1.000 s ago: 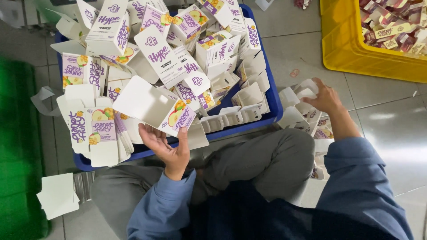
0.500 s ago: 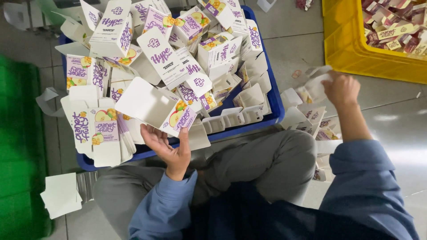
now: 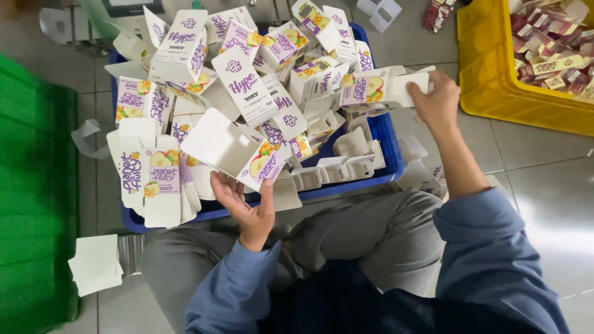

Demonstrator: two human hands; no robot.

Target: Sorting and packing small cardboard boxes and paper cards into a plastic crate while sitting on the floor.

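Head view: left hand (image 3: 247, 207) gripping an open white carton (image 3: 232, 150) over the heaped blue crate (image 3: 387, 139); right hand (image 3: 438, 99) grasping a flat carton blank (image 3: 383, 86) at the crate's far right edge. Yellow bin (image 3: 495, 93) just beyond, green crate (image 3: 34, 204) left, grey tiled floor (image 3: 544, 179) between.

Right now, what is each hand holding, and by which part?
The left hand holds an open white-and-purple printed cardboard carton from beneath, at its lower edge. The right hand grips a flat carton blank of the same print by its right end.
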